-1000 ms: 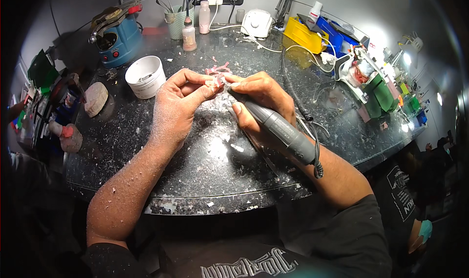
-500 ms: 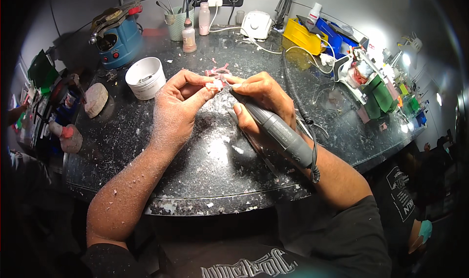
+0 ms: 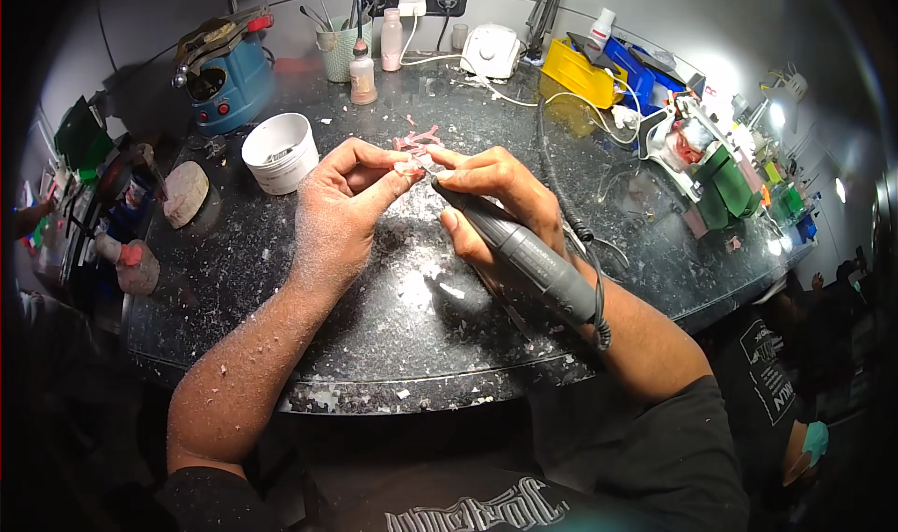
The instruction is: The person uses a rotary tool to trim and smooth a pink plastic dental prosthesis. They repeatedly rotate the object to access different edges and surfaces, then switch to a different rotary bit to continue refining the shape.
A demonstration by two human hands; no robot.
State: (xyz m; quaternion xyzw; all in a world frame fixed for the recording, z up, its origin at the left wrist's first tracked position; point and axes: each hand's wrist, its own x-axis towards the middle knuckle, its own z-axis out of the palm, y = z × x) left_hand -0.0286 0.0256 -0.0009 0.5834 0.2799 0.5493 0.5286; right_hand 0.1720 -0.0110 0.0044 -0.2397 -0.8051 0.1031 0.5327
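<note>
My left hand point(image 3: 351, 186), dusted with white powder, pinches a small pink-and-white denture piece point(image 3: 409, 168) between thumb and fingertips. My right hand point(image 3: 505, 195) is closed around a dark grey rotary handpiece point(image 3: 538, 261), held like a pen. Its thin bit points at the denture piece, and the fingertips of both hands nearly meet there. Whether the bit touches the piece is too small to tell. A coiled cord point(image 3: 601, 321) hangs from the back end of the handpiece. Just beyond my fingers lie branching pink pieces point(image 3: 421, 139) on the dark, dust-strewn bench point(image 3: 374, 345).
Left of my hands stand a white tub point(image 3: 281, 158), a plaster block point(image 3: 185, 195) and a blue machine point(image 3: 229, 87). Behind are a dropper bottle point(image 3: 362, 75), a tool cup point(image 3: 341, 50), a white control box point(image 3: 491, 50) and a yellow bin point(image 3: 580, 72). Green-and-white items point(image 3: 720, 181) crowd the right.
The handpiece and my right hand have shifted slightly, and the denture piece is turned a little in my left fingers. Both hands keep their grips.
</note>
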